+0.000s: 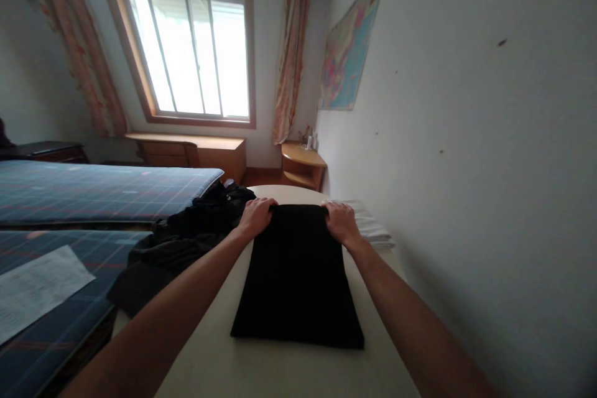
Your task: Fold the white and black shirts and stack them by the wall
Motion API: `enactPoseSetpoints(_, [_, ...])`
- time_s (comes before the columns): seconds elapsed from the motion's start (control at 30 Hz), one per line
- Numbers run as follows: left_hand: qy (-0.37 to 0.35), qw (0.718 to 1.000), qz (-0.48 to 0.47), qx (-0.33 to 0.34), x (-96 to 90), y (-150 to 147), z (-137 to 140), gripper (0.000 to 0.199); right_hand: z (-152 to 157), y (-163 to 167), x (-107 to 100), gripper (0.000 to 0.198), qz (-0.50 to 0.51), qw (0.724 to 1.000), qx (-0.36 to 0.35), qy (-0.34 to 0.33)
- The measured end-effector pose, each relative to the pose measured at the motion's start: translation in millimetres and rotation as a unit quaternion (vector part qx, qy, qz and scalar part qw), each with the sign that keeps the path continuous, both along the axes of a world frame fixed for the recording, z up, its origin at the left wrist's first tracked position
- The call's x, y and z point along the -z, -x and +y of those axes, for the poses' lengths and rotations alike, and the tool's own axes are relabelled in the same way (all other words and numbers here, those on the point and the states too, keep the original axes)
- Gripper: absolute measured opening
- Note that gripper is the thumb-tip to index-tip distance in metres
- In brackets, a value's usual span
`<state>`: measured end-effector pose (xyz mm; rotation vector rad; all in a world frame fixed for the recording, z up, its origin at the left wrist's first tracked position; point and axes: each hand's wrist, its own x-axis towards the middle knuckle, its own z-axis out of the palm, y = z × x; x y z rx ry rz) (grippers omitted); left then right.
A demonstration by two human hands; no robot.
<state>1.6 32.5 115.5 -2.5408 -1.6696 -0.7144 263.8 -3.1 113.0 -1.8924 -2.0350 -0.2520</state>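
Note:
A black folded garment lies flat on a pale table, its near edge wider in view than its far edge. My left hand grips the garment's far left corner, fingers curled at the edge. At the far right corner, my right hand has hold of the same cloth. Both arms reach forward along its two sides. What kind of garment it is cannot be made out. My thumbs and the cloth partly hide each other at the corners.
Dark crumpled clothes are heaped left of the table, against blue plaid mattresses. A printed sheet rests on the nearer mattress. White folded cloth sits beside the right wall. A corner shelf stands beyond.

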Motion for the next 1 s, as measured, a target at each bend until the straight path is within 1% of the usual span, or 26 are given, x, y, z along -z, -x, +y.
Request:
enactPoseSetpoints(0.07, [-0.007,1.0,-0.009,0.02,-7.8,8,-12,0.031,-14,-3,-9,0.036,-0.014,1.0,-0.024,-0.011])
enactPoseSetpoints(0.13, [-0.011,0.999,-0.021,0.047,-11.6,16,-28,0.029,-31,-6,-15,0.036,-0.031,0.998,-0.055,-0.02])
enactPoseSetpoints(0.3, [-0.008,0.986,-0.105,0.131,-11.2,32,-67,0.027,-75,-10,-24,0.035,-0.053,0.991,-0.121,-0.029])
enactPoseSetpoints(0.4, [-0.002,0.98,-0.127,0.151,-10.8,36,-88,0.028,-98,-11,-28,0.038,-0.048,0.988,-0.145,-0.026])
enactPoseSetpoints(0.5, [0.001,0.98,-0.124,0.158,-9.8,37,-109,0.03,-117,-13,-30,0.039,-0.036,0.986,-0.163,-0.024])
enactPoseSetpoints(0.63, [0.013,0.983,-0.089,0.161,-2.9,41,-137,0.04,-139,-17,-26,0.037,-0.022,0.98,-0.193,-0.044])
enactPoseSetpoints(0.73, [0.017,0.985,-0.068,0.155,6.5,47,-153,0.045,-153,-18,-20,0.041,-0.023,0.973,-0.224,-0.054])
enactPoseSetpoints(0.8, [0.02,0.986,-0.057,0.154,14.2,51,-161,0.046,-161,-18,-16,0.044,-0.021,0.967,-0.246,-0.056])
enactPoseSetpoints(0.9, [0.027,0.984,-0.031,0.175,27.3,56,-168,0.049,-170,-17,-6,0.048,-0.012,0.961,-0.273,-0.051])
enactPoseSetpoints(1.0, [0.031,0.98,-0.003,0.198,40.3,58,-174,0.05,-178,-16,8,0.051,-0.008,0.955,-0.297,-0.023])
